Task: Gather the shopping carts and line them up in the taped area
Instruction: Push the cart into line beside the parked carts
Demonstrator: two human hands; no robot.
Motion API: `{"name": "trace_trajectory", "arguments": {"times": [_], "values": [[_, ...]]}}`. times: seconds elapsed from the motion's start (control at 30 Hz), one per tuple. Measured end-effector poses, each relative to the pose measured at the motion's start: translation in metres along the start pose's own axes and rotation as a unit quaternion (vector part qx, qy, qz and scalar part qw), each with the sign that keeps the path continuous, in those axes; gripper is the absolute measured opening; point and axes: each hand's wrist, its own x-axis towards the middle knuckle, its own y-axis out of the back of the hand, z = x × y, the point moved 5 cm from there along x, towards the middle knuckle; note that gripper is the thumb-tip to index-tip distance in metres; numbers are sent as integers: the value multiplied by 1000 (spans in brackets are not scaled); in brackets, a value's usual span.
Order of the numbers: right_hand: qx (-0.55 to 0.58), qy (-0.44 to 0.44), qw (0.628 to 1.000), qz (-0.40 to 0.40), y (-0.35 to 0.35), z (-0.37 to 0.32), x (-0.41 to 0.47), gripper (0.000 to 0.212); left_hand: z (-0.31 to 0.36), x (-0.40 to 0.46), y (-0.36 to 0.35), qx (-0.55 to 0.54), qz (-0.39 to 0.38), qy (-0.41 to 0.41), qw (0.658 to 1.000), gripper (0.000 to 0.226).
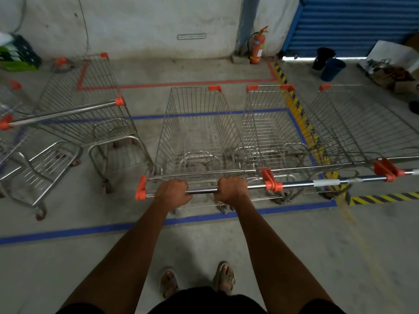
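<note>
My left hand and my right hand both grip the steel handle bar of a wire shopping cart straight ahead of me. It has orange corner caps and stands inside the blue taped rectangle. A second cart is side by side with it on the right, handles in one line. A third cart stands further right, beyond the yellow-black floor stripe. Another cart is at the left, angled, with one more cart partly cut off at the left edge.
Red tape marks a second area near the back wall. A red fire extinguisher leans at the wall, beside a blue roller shutter. Dark bins and clutter lie at the back right. A crate is at the back left.
</note>
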Motion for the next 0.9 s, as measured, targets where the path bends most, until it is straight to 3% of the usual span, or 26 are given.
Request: {"name": "trace_trajectory", "arguments": {"times": [0.33, 0.53, 0.7, 0.9], "values": [[5, 3, 1000, -10, 1, -1, -2, 30, -4, -3, -1, -47, -12, -8, 999, 40], [-8, 31, 1000, 0, 6, -5, -6, 42, -10, -7, 1, -160, -23, -10, 987, 29], [9, 81, 992, 91, 10, -13, -15, 74, -15, -20, 12, -220, 11, -14, 975, 31], [24, 101, 984, 148, 23, -41, -2, 70, -41, -43, 39, -183, 105, 36, 977, 43]]}}
